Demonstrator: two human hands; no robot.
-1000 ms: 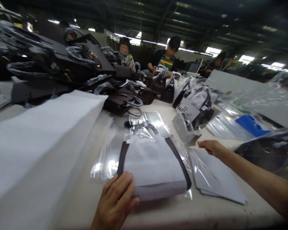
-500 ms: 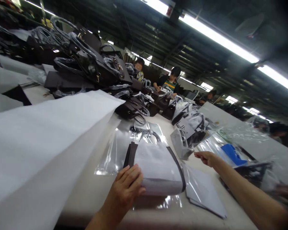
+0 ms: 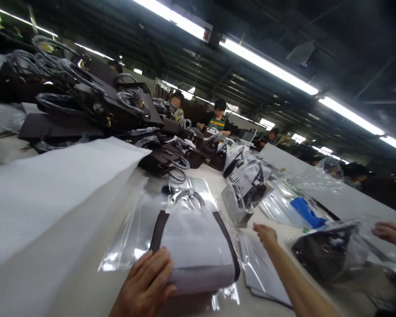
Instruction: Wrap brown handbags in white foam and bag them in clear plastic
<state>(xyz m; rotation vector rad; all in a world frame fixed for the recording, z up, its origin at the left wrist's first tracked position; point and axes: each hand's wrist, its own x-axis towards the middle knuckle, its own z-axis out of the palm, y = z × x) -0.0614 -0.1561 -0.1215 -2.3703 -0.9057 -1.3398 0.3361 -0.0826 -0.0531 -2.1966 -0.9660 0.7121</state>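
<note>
A dark brown handbag point(image 3: 157, 231) lies in front of me, its face covered by a sheet of white wrapping paper point(image 3: 198, 240). Its wrapped handle point(image 3: 189, 196) points away from me. My left hand point(image 3: 152, 275) grips the bag's lower left corner, fingers over the paper and thumb at the bottom edge. To the right, my right hand point(image 3: 267, 235) is closed in a pinch above a stack of flat white sheets point(image 3: 267, 268). Anything between its fingertips is too small to make out. Just beyond it stands a small white box-shaped holder point(image 3: 234, 204).
Clear plastic point(image 3: 132, 233) lies under the bag. Large white paper sheets point(image 3: 53, 198) fill the left. Dark handbags point(image 3: 112, 105) are piled behind. On the right are a blue piece point(image 3: 306, 211), a plastic-covered bag point(image 3: 326, 251) and another person's hand point(image 3: 392, 233). People sit farther back.
My right hand has drawn back from the white holder, toward me. My left hand stays on the bag's corner. The view has shifted, and another person's hand shows more clearly at the right.
</note>
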